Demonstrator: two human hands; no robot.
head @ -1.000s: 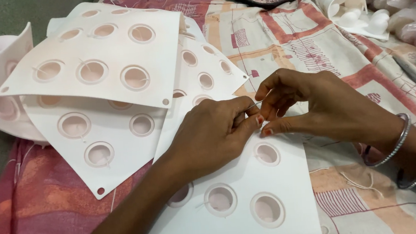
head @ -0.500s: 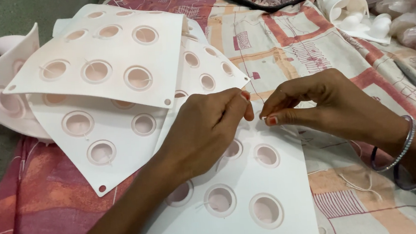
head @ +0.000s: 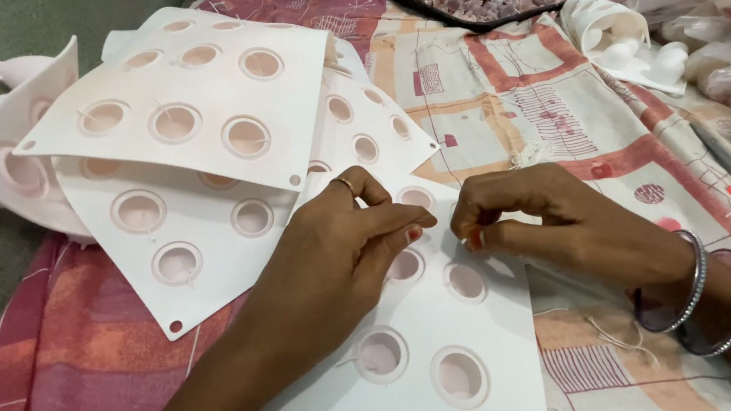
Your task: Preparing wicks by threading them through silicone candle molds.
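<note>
Resting on a white sheet with round cups [head: 446, 347], the left hand [head: 342, 242] has its grip narrow, thumb and forefinger pinched; what they hold is too small to tell. Just beside it, the right hand [head: 540, 218] is pinched the same way, its wrist bearing silver bangles [head: 694, 293]. Beyond the left grip lie more cupped sheets [head: 193, 115]. Underneath everything spreads a patterned cloth [head: 514, 107].

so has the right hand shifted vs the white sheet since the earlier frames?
Yes. The right hand has pulled rightward, away from the left hand; a gap now shows between their fingertips over the white moulded sheet, where they met before.
</note>
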